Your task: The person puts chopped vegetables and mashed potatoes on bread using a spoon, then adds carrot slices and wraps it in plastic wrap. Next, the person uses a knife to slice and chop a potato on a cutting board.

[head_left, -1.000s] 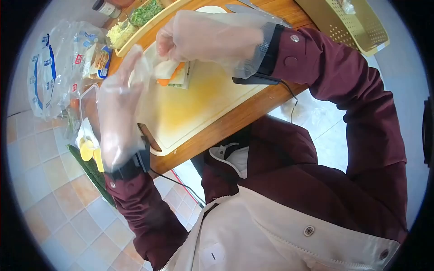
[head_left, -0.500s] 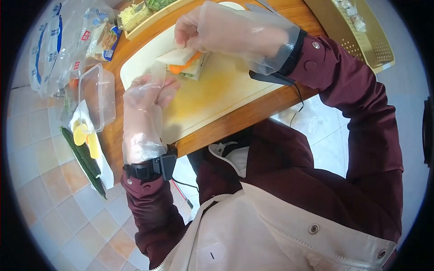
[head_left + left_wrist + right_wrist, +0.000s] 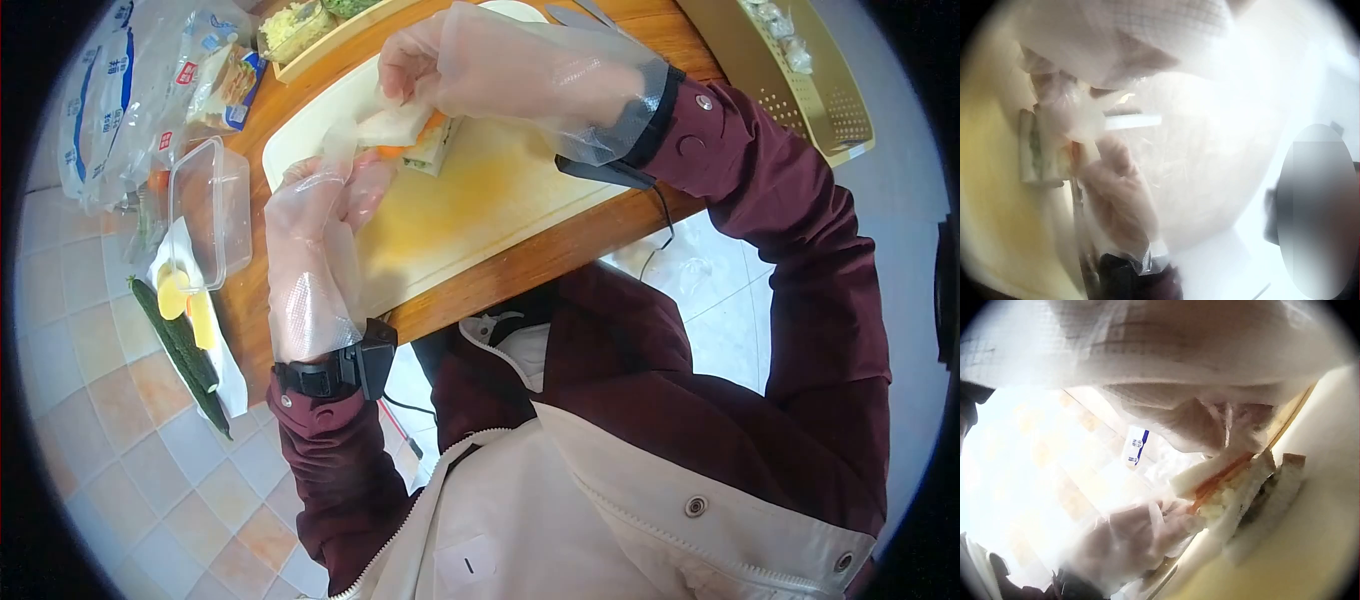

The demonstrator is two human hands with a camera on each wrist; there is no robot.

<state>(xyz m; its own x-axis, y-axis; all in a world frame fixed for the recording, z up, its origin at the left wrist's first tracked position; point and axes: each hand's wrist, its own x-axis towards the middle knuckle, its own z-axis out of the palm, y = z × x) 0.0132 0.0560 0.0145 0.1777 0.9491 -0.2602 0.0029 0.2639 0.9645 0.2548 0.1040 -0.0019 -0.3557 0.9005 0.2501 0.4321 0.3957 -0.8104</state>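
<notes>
A sandwich (image 3: 432, 158) lies on the cutting board (image 3: 480, 215), with bread, orange slices (image 3: 1213, 484), pale crumbly filling (image 3: 1215, 506) and a green layer between slices. Its top bread slice (image 3: 393, 126) is tilted, raised at one side over the orange filling. My right hand (image 3: 490, 72), in a loose clear plastic glove, pinches that slice at its far edge with curled fingers. My left hand (image 3: 315, 235), gloved too, has its fingertips right at the sandwich's left side, by the orange filling. The gloves' film partly hides the fingers in both wrist views.
A clear plastic box (image 3: 210, 215) stands left of the board, near a cucumber (image 3: 180, 350) and a white tray (image 3: 228, 375) with yellow pieces. Plastic packaging (image 3: 130, 110) lies at upper left. A wooden tray (image 3: 325, 40) with food is behind, a basket (image 3: 800, 100) at right.
The left hand has moved from the slice's left edge toward the near side of the filling. The right hand stays at the top slice, and less orange shows. The head view has shifted.
</notes>
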